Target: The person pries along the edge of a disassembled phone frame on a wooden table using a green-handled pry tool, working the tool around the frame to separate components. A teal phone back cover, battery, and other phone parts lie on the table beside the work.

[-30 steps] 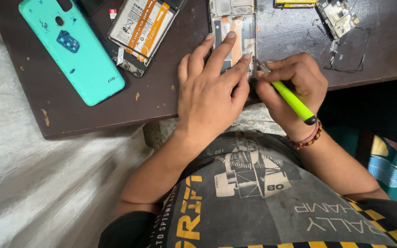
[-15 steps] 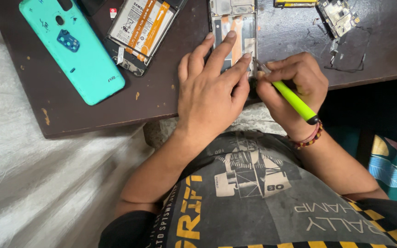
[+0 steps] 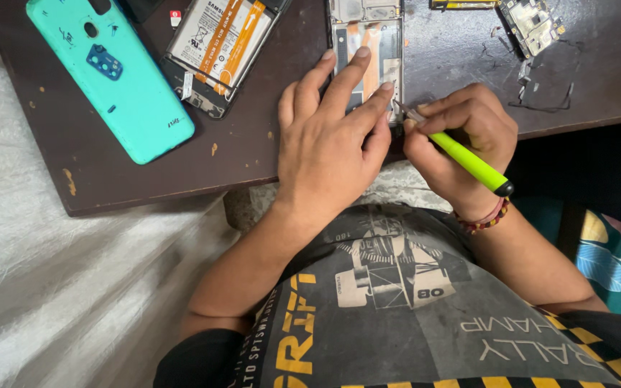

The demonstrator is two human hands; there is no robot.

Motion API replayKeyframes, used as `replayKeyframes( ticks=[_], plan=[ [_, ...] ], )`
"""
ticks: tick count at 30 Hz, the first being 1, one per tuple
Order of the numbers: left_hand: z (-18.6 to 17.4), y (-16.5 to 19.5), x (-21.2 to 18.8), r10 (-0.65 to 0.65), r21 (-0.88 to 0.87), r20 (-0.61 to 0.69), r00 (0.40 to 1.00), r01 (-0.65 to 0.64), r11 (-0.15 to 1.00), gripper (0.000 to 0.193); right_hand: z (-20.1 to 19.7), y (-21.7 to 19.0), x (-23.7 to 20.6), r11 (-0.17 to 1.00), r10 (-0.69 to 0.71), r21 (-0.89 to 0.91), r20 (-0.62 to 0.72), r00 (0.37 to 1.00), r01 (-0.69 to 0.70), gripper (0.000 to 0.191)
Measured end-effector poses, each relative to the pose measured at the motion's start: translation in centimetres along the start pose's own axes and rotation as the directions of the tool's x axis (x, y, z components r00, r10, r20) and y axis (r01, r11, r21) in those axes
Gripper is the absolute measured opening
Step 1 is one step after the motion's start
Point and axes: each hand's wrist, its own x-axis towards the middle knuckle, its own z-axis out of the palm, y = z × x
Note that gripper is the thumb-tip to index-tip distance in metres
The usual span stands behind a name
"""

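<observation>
— What do we have under our hands?

— Our left hand point(image 3: 332, 144) lies flat with fingers spread on the opened phone frame with its orange ribbon strips and bare metal back point(image 3: 366, 54), pinning it to the dark brown wooden table point(image 3: 253, 154).

— And the other?

— Our right hand point(image 3: 461, 147) pinches a slim screwdriver with a lime-green handle point(image 3: 468, 159); its metal tip touches the frame's right edge, just beside our left fingertips.

— What lies around that frame?

— Left of it, a second opened phone showing a white battery with orange stripes point(image 3: 221, 47); further left, a turquoise plastic back cover point(image 3: 109, 75). Right of the frame, well apart, a small green circuit board point(image 3: 533, 25).
</observation>
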Motion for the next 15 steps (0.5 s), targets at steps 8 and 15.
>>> replayKeyframes(
  ticks=[8,15],
  plan=[
    [-0.01,0.12,0.02,0.001,0.005,-0.004,1.0,-0.001,1.0,0.029,0.08,0.1,-0.25,1.0,0.006,-0.014,-0.01,1.0,-0.006,0.021],
    [-0.08,0.04,0.04,-0.003,0.007,-0.007,1.0,0.003,1.0,0.028,0.06,0.11,-0.21,1.0,0.015,-0.007,0.003,1.0,-0.015,0.021]
  ],
)
